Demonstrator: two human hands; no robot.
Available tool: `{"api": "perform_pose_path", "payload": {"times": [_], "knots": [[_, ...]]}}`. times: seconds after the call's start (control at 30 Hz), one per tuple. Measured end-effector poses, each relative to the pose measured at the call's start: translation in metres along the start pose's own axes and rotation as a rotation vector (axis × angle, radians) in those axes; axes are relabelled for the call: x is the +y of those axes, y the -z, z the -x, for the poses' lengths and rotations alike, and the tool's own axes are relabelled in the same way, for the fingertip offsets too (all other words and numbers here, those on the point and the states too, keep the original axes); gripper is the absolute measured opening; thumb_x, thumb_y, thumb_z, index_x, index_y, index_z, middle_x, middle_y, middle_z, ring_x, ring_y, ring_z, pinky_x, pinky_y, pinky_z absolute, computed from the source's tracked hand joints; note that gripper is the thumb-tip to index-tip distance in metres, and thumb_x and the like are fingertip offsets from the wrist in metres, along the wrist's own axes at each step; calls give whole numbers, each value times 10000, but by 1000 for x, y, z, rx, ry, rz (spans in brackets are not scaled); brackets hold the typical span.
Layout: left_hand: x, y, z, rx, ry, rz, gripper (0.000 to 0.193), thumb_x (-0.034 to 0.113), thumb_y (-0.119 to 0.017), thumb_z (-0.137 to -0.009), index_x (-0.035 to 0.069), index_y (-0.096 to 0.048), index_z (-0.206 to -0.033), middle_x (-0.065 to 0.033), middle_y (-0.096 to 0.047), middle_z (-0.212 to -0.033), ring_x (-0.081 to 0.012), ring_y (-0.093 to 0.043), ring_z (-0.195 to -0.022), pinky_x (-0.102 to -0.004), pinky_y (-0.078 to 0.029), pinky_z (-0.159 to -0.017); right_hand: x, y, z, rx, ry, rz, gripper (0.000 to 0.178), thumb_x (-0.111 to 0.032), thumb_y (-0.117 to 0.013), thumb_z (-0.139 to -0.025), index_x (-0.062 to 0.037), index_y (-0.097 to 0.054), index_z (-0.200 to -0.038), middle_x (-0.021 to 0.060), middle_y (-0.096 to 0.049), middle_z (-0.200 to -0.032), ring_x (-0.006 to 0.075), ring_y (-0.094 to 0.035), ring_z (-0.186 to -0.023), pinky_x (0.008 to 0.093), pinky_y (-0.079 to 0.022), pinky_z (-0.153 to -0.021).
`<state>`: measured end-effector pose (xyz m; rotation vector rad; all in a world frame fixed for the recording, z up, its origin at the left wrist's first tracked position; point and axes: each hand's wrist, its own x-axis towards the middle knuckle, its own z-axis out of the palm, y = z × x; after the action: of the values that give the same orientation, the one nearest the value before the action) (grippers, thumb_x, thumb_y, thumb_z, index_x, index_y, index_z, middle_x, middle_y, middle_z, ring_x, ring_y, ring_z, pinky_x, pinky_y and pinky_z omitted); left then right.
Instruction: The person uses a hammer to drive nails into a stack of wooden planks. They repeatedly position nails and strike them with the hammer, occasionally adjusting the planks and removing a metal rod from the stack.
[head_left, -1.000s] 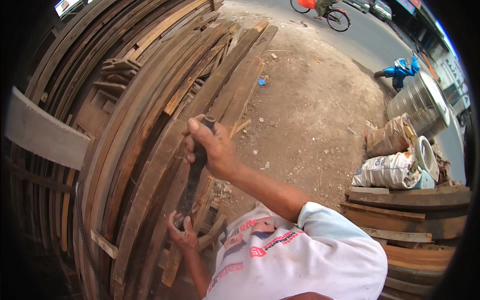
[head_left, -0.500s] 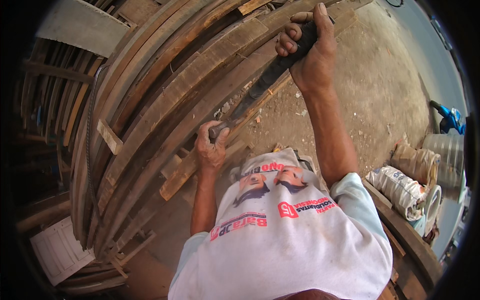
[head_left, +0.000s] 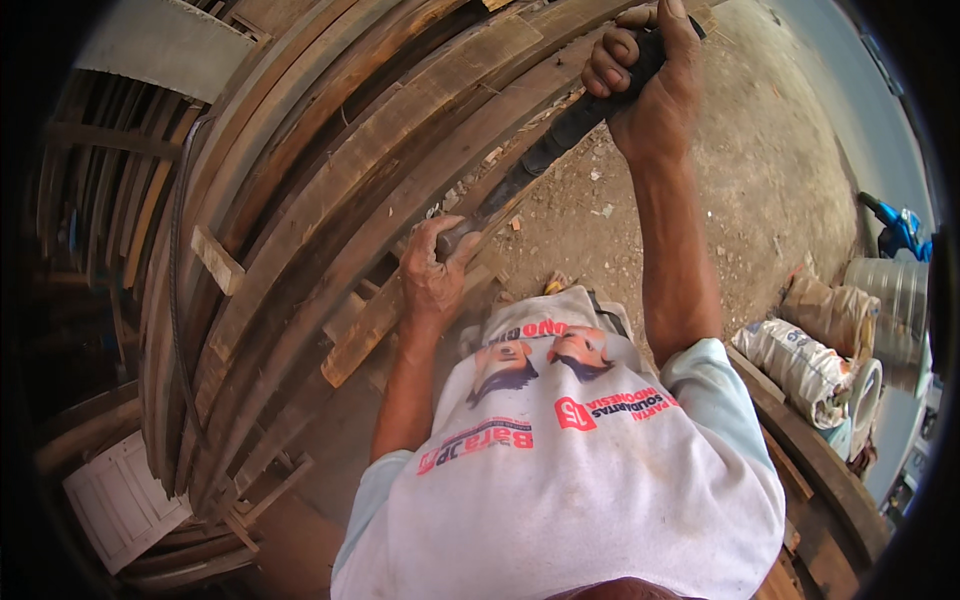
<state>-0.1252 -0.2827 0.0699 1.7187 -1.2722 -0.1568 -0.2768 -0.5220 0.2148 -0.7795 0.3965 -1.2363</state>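
Observation:
My right hand (head_left: 650, 80), at the far end, wraps round the thick black grip of a long dark tool (head_left: 530, 165). The tool slants down toward my left hand (head_left: 435, 268), whose thumb and fingers close round its rounded end knob. What kind of tool it is, I cannot make out. Below and alongside it runs a wooden board (head_left: 375, 325), partly hidden by my left hand and the tool. Both my arms reach forward past my white printed shirt (head_left: 560, 490).
Long timber planks (head_left: 330, 190) are stacked on the left, with a short wood block (head_left: 217, 260) on them. A white panelled door piece (head_left: 125, 500) lies lower left. At right are a white sack (head_left: 795, 365), a clear plastic container (head_left: 890, 290) and a blue object (head_left: 900, 228).
Both hands and the dark tool have moved a little away from me and to the right. The hold of each hand looks the same.

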Motion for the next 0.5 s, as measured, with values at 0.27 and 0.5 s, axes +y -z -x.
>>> {"api": "perform_pose_path", "payload": {"times": [0.27, 0.5], "knots": [[3, 10, -17, -123, 71, -3, 316, 203, -825, -902, 48, -679, -1135, -139, -709, -1063, -319, -690, -969, -409, -537, -856, -5, 42, 15, 62, 80, -91, 458, -498, -593, -1039, -49, -547, -965, 36, -512, -727, 142, -488, -584, 333, -444, -560], [-6, 9, -11, -56, 27, -51, 297, 135, -833, -871, 51, -687, -1116, -135, -715, -1115, -334, -673, -1080, -416, -519, -957, -4, -10, 28, -174, 85, 118, 433, -480, -588, -1049, -53, -577, -983, 14, -438, -683, 137, -456, -542, 320, -419, -536]]}}
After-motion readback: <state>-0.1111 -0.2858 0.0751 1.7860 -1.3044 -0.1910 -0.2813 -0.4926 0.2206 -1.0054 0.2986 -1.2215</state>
